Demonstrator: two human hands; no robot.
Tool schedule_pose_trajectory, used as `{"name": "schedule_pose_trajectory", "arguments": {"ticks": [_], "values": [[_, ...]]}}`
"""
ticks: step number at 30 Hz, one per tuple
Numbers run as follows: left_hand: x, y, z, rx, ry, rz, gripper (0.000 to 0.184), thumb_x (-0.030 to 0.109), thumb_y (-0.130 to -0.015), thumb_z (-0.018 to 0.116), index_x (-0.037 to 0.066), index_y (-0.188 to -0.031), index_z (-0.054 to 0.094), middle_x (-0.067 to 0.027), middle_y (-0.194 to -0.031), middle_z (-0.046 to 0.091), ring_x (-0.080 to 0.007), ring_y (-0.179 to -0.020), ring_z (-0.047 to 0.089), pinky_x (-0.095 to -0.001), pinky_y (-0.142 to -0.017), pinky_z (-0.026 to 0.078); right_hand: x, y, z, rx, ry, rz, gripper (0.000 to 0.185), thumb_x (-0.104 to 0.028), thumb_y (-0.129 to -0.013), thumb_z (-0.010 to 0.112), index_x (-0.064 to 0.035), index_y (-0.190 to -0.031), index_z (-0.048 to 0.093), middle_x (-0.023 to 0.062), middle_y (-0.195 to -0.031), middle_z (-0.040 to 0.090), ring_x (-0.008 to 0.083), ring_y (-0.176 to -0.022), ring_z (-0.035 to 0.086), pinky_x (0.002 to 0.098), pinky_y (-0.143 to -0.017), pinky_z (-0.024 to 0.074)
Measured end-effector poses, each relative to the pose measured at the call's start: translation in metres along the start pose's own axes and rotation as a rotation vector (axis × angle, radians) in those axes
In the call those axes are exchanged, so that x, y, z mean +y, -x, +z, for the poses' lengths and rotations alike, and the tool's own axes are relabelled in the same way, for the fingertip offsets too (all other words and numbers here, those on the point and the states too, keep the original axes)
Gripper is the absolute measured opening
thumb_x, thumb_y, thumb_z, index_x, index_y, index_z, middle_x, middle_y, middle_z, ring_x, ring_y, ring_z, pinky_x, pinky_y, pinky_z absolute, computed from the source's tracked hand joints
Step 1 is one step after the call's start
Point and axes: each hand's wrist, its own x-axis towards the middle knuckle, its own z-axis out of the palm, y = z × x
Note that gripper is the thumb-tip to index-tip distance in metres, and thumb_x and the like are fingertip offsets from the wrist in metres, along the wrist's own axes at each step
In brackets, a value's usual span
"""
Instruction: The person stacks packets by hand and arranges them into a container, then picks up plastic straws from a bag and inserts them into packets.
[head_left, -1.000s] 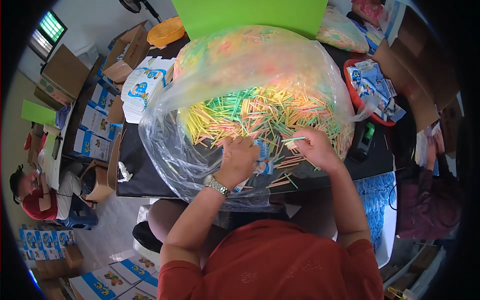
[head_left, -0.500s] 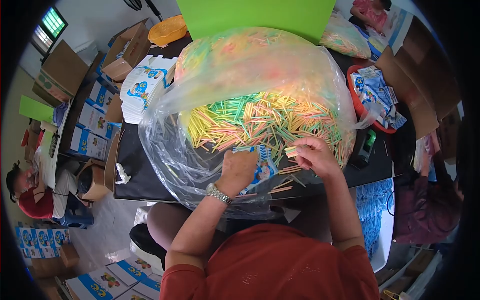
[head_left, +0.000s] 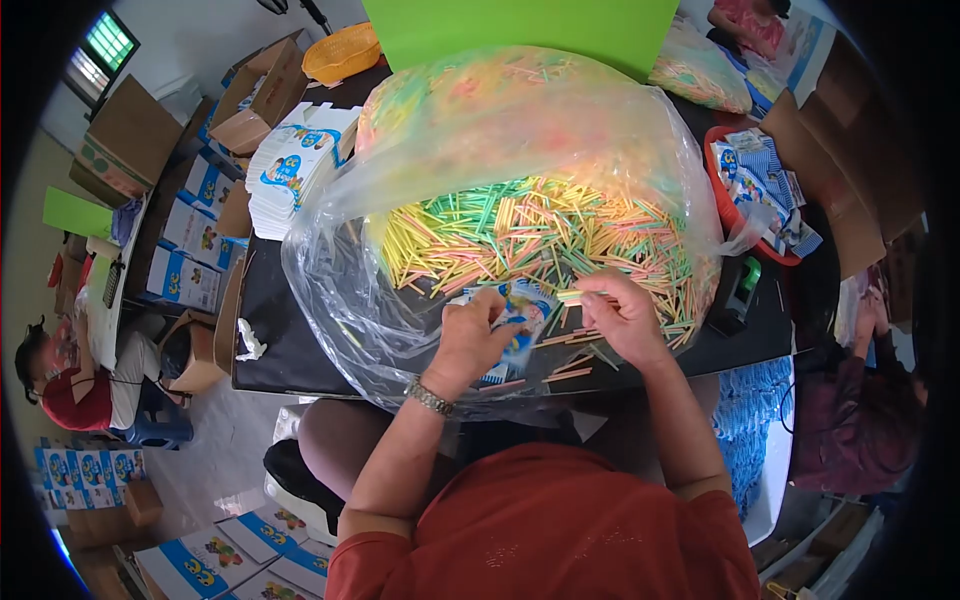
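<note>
1. Printed packet (head_left: 532,308): on the black tabletop (head_left: 292,352), in front of loose sticks (head_left: 520,225) in the clear bag (head_left: 530,125).
2. Left hand (head_left: 468,338): curled at the packet's left side; pinch cannot be confirmed.
3. Right hand (head_left: 628,318): fingertips pinching short sticks (head_left: 569,297) near the packet.

Cartons and printed packaging crowd a small packing workshop, where a huge clear plastic bag (head_left: 520,110) of pastel sticks (head_left: 540,230) lies open across a black-topped worktable (head_left: 290,350). Flattened printed boxes (head_left: 285,175) stand stacked beside the bag, a red basket (head_left: 718,190) holds blue-and-white packets (head_left: 755,180), and printed cartons (head_left: 185,280) line the side. Other people sit around the room, one in red (head_left: 80,395) at a separate table.
</note>
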Motion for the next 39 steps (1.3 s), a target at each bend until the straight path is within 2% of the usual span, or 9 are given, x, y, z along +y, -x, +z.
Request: {"name": "schedule_pose_trajectory", "arguments": {"ticks": [4, 9, 13, 16, 18, 25, 32, 35, 39], "values": [[0.000, -0.007, -0.010, -0.130, -0.024, -0.142, 0.019, 0.015, -0.074, 0.072, 0.005, -0.080, 0.057, -0.0093, -0.066, 0.058, -0.0218, -0.059, 0.058, -0.0336, -0.057, 0.043, 0.004, -0.006, 0.019, -0.065, 0.137, -0.227, 0.013, 0.003, -0.089, 0.055, -0.0010, -0.100, 0.059, 0.0051, -0.087, 0.054, 0.0081, -0.063, 0.054, 0.0225, -0.055, 0.0460], [0.005, -0.016, -0.007, -0.180, -0.616, -0.007, 0.020, 0.027, -0.072, 0.070, 0.011, -0.080, 0.062, -0.0070, -0.075, 0.062, -0.0267, -0.079, 0.062, -0.0425, -0.073, 0.036, 0.029, -0.009, 0.051, -0.171, 0.525, -0.269, 0.016, 0.006, -0.080, 0.058, 0.0001, -0.095, 0.060, 0.0176, -0.089, 0.057, 0.0374, -0.080, 0.057, 0.0380, -0.069, 0.0483], [-0.005, -0.009, 0.007, -0.005, -0.509, 0.053, 0.015, 0.024, -0.074, 0.070, 0.012, -0.079, 0.063, -0.0060, -0.071, 0.061, -0.0255, -0.073, 0.061, -0.0410, -0.073, 0.036, 0.031, -0.008, 0.058, -0.121, 0.542, -0.295, 0.018, 0.007, -0.080, 0.057, -0.0004, -0.095, 0.060, 0.0175, -0.087, 0.057, 0.0360, -0.078, 0.058, 0.0376, -0.067, 0.0481], [-0.018, -0.005, 0.002, 0.154, -0.386, 0.199, 0.010, 0.020, -0.077, 0.069, 0.012, -0.078, 0.063, -0.0048, -0.069, 0.060, -0.0244, -0.068, 0.058, -0.0395, -0.075, 0.036, 0.032, -0.010, 0.042, -0.065, 0.289, -0.212, 0.019, 0.008, -0.083, 0.054, -0.0012, -0.098, 0.059, 0.0121, -0.088, 0.057, 0.0217, -0.071, 0.059, 0.0300, -0.060, 0.0480], [-0.016, -0.002, -0.012, 0.003, -0.070, 0.176, 0.009, 0.017, -0.080, 0.068, 0.011, -0.076, 0.062, -0.0027, -0.065, 0.056, -0.0220, -0.065, 0.055, -0.0371, -0.078, 0.034, 0.007, -0.014, 0.028, 0.014, -0.015, -0.215, 0.016, 0.008, -0.087, 0.053, -0.0012, -0.099, 0.059, 0.0069, -0.090, 0.056, 0.0095, -0.068, 0.056, 0.0218, -0.056, 0.0460], [0.003, -0.001, -0.039, -0.112, -0.002, 0.306, 0.017, 0.024, -0.085, 0.065, 0.012, -0.073, 0.062, -0.0021, -0.066, 0.054, -0.0213, -0.068, 0.055, -0.0363, -0.084, 0.034, -0.051, -0.030, 0.023, -0.064, 0.377, -0.565, 0.014, 0.004, -0.084, 0.060, 0.0001, -0.097, 0.061, 0.0093, -0.092, 0.057, 0.0167, -0.073, 0.058, 0.0274, -0.061, 0.0483], [0.019, 0.009, -0.035, -0.043, -0.141, 0.396, 0.012, 0.025, -0.086, 0.063, 0.012, -0.085, 0.065, -0.0012, -0.077, 0.061, -0.0209, -0.076, 0.057, -0.0411, -0.091, 0.033, -0.052, -0.017, 0.022, -0.374, 0.346, -0.383, 0.013, 0.000, -0.083, 0.061, -0.0001, -0.096, 0.060, 0.0122, -0.094, 0.058, 0.0265, -0.077, 0.058, 0.0335, -0.064, 0.0478], [0.016, 0.014, -0.018, 0.072, -0.091, 0.423, 0.014, 0.022, -0.087, 0.062, 0.011, -0.093, 0.066, -0.0034, -0.088, 0.065, -0.0219, -0.084, 0.059, -0.0420, -0.093, 0.032, -0.067, -0.013, 0.030, -0.486, 0.587, -0.332, 0.030, -0.007, -0.083, 0.061, 0.0013, -0.111, 0.052, 0.0177, -0.116, 0.051, 0.0341, -0.106, 0.052, 0.0390, -0.086, 0.0439], [0.009, 0.024, -0.013, 0.269, 0.052, 0.435, 0.026, 0.024, -0.087, 0.060, 0.010, -0.109, 0.066, -0.0096, -0.117, 0.060, -0.0228, -0.095, 0.057, -0.0432, -0.096, 0.029, -0.094, -0.001, 0.028, -0.120, 0.680, -0.477, 0.065, -0.014, -0.077, 0.069, -0.0003, -0.133, 0.039, 0.0209, -0.140, 0.032, 0.0386, -0.126, 0.036, 0.0405, -0.099, 0.0366]]}}
